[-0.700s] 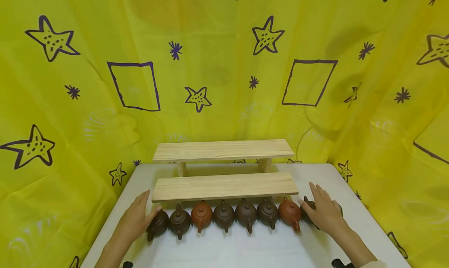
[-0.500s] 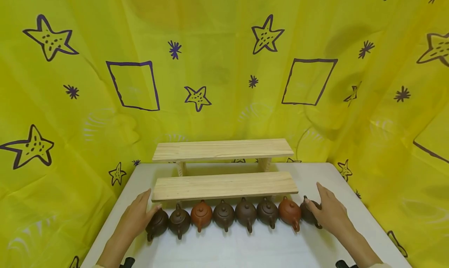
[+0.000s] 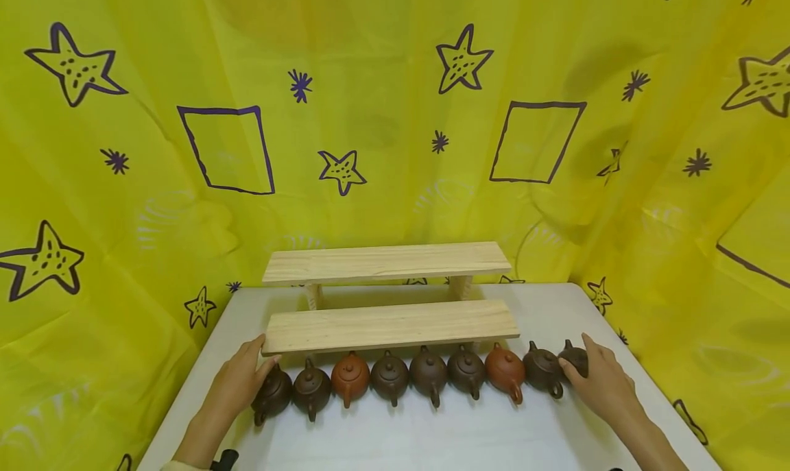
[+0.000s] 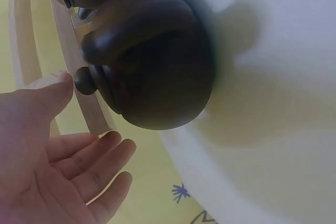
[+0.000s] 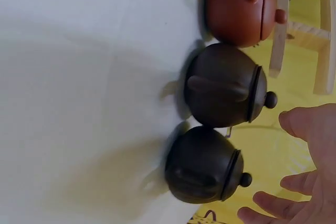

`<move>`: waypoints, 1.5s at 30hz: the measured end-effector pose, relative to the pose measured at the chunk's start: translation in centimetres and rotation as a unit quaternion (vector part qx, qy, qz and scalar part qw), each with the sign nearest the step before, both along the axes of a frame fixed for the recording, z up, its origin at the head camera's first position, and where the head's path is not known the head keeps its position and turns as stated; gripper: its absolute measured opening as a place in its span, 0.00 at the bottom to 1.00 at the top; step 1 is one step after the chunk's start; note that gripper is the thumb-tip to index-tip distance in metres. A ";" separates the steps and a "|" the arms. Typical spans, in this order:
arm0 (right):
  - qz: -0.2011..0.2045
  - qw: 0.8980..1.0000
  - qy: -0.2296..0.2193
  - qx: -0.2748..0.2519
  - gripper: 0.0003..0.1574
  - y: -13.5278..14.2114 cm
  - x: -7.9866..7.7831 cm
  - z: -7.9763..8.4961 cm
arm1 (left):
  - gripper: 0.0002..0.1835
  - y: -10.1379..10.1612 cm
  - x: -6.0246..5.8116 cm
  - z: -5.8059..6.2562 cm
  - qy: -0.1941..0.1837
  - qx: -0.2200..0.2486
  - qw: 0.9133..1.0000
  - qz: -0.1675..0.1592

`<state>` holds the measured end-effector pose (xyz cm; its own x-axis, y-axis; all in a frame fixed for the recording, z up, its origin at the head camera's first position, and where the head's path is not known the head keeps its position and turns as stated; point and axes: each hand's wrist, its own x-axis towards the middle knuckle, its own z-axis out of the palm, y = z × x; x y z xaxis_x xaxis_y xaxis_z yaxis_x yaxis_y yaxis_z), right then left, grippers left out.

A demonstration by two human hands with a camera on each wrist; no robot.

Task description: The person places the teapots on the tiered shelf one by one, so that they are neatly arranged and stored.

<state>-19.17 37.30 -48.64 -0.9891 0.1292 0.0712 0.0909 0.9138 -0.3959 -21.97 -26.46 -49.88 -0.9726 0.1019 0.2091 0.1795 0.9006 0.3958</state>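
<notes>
My left hand (image 3: 233, 382) is beside the leftmost dark brown teapot (image 3: 273, 393), fingertips right at the left end of the lower wooden board (image 3: 390, 327). In the left wrist view its fingers are spread and gently bent, the thumb close to the knob on that teapot's lid. At the row's other end, my right hand (image 3: 606, 382) partly covers the last dark teapot (image 3: 571, 356). The right wrist view shows loosely spread fingers beyond the lids of this end teapot (image 5: 197, 166) and its dark neighbour (image 5: 223, 85). Neither hand holds anything.
Several teapots stand in a row along the lower board, mostly dark brown, with two reddish ones, a left one (image 3: 350, 373) and a right one (image 3: 505, 367). An upper wooden board (image 3: 389, 260) rises behind. A yellow patterned curtain (image 3: 382, 128) surrounds the white table (image 3: 395, 437).
My right hand has moved rightward from the second-to-last teapot, which now shows fully, to the end one. My left hand stays by the leftmost teapot. The head view has shifted slightly.
</notes>
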 end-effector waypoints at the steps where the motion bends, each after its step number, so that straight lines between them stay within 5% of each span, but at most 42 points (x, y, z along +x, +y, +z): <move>1: -0.003 1.000 -0.005 -0.001 0.54 0.2 0.0 -0.1 | 0.34 0.0 -0.1 0.0 -0.001 0.001 1.000 -0.001; 14: -0.049 0.998 -0.034 -0.010 0.58 2.5 0.6 -2.1 | 0.33 -0.1 -0.3 0.3 -0.017 0.005 1.000 0.001; 26: -0.012 0.997 -0.076 -0.022 0.26 3.9 0.8 -3.7 | 0.33 -0.3 -1.0 0.0 -0.011 0.005 1.000 0.006; 45: -0.002 0.999 -0.032 -0.021 0.15 3.3 1.5 -4.7 | 0.31 -0.7 -1.6 0.1 -0.027 0.013 1.000 -0.001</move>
